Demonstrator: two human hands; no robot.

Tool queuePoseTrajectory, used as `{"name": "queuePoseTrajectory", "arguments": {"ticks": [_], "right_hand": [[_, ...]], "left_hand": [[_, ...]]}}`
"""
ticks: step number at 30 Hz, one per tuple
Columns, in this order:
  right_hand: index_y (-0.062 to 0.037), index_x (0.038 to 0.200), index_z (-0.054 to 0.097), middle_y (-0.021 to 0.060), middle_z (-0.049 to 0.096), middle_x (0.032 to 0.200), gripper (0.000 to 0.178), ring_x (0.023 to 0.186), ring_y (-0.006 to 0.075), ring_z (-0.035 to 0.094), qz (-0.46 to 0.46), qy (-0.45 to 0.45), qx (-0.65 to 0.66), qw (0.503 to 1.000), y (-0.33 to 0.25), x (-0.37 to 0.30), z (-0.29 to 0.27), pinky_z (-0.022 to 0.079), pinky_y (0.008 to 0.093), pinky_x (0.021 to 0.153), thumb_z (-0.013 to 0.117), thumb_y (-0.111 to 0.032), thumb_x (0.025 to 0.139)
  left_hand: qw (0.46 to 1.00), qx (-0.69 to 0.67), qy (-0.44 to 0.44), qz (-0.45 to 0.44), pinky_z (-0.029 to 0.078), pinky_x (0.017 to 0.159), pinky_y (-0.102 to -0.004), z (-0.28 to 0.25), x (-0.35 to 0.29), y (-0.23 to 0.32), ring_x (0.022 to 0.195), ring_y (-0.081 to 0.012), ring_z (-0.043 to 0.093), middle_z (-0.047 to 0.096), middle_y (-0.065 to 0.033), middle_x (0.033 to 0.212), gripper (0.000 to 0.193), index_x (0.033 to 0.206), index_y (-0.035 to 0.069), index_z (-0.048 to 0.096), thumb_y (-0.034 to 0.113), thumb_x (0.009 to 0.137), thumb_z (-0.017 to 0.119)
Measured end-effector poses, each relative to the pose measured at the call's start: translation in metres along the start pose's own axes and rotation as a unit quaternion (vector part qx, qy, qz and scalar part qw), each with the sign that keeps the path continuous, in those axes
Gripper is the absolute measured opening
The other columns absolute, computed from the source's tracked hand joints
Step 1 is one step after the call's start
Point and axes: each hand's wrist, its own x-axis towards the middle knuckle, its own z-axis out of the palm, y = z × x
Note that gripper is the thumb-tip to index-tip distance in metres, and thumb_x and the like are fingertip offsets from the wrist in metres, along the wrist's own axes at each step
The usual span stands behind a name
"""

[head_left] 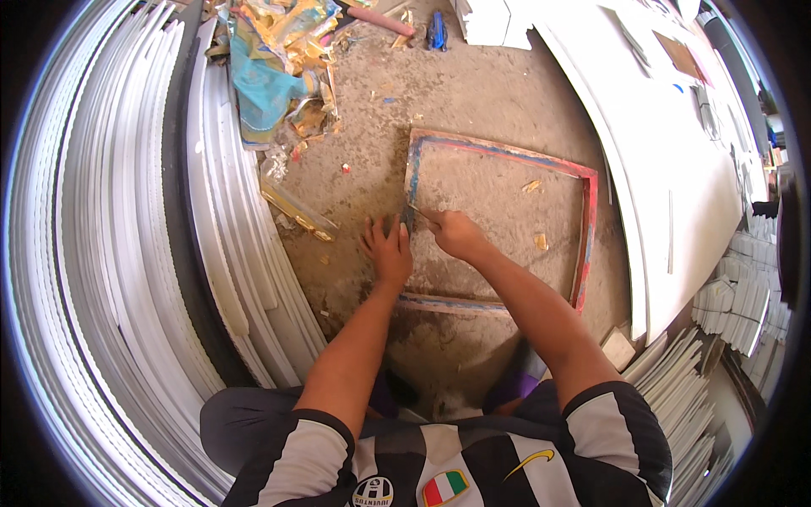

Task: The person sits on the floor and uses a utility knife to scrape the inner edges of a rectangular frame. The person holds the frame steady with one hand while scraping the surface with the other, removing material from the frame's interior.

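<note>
A rectangular wooden frame (505, 149) lies flat on the floor before me, its bars smeared with red and blue paint. My left hand (389, 253) rests beside the left bar with fingers spread, the fingers nearest the frame touching it. Inside the frame, my right hand (458, 235) is closed round a thin hand tool (425, 212) that slants up and left. Its tip meets the left bar just above my left hand. Most of the tool's handle is hidden in my fist, so its exact kind is unclear.
Long white strips (139, 203) are stacked along the left. A crumpled heap of blue and yellow sheeting (274, 84) and a gold strip (297, 211) lie nearby. Farther off sits a blue tool (437, 32). A large white panel (650, 169) stands at right.
</note>
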Motion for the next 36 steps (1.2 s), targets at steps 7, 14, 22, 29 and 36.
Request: {"name": "queuePoseTrajectory", "arguments": {"ticks": [7,14,22,29,36], "right_hand": [[-0.0125,0.146,0.06,0.0073,0.062,0.075,0.041,0.058,0.0163,0.057,0.213,-0.141,0.537,0.804,0.009,-0.007,-0.008,0.05,0.0355,0.055,0.055,-0.028,0.108],[-0.0183,0.142,0.064,0.0105,0.068,0.076,0.038,0.062,0.0236,0.064,0.155,-0.097,0.325,0.928,0.002,-0.018,-0.005,0.055,0.0411,0.061,0.056,-0.032,0.107],[-0.0346,0.143,0.06,0.0159,0.075,0.112,0.04,0.101,0.0367,0.072,0.083,-0.029,-0.077,0.993,-0.03,-0.025,-0.019,0.058,0.051,0.087,0.055,-0.033,0.103],[-0.0316,0.147,0.057,0.0172,0.075,0.107,0.043,0.099,0.0349,0.073,0.076,-0.062,-0.142,0.985,-0.044,-0.022,-0.026,0.059,0.0502,0.083,0.053,-0.03,0.104],[-0.0245,0.146,0.056,0.0179,0.075,0.101,0.044,0.095,0.0354,0.074,0.042,-0.096,-0.177,0.979,-0.049,-0.014,-0.036,0.061,0.0502,0.08,0.05,-0.02,0.103]], "left_hand": [[1.0,0.0,-0.017,-0.007,0.01,0.121,-0.0691,-0.001,0.0,-0.005,0.153,-0.0425,0.022,0.042,-0.0154,0.152,0.046,0.141,0.012,0.064,0.04,0.111,0.04],[1.0,-0.009,-0.022,-0.02,0.009,0.124,-0.0673,0.004,0.0,-0.003,0.154,-0.0397,0.019,0.042,-0.0144,0.152,0.051,0.14,0.013,0.064,0.044,0.112,0.035],[0.999,0.001,-0.027,-0.031,0.007,0.122,-0.0689,0.001,0.0,0.0,0.154,-0.0412,0.02,0.042,-0.016,0.153,0.048,0.142,0.012,0.063,0.042,0.111,0.04],[0.999,0.006,-0.038,-0.031,0.007,0.122,-0.068,-0.004,0.001,0.003,0.154,-0.041,0.02,0.041,-0.0175,0.154,0.047,0.142,0.013,0.063,0.039,0.111,0.04],[0.998,0.01,-0.05,-0.032,0.007,0.122,-0.0685,-0.003,0.001,0.001,0.154,-0.0424,0.018,0.041,-0.0184,0.154,0.045,0.143,0.012,0.062,0.036,0.112,0.041]]}}
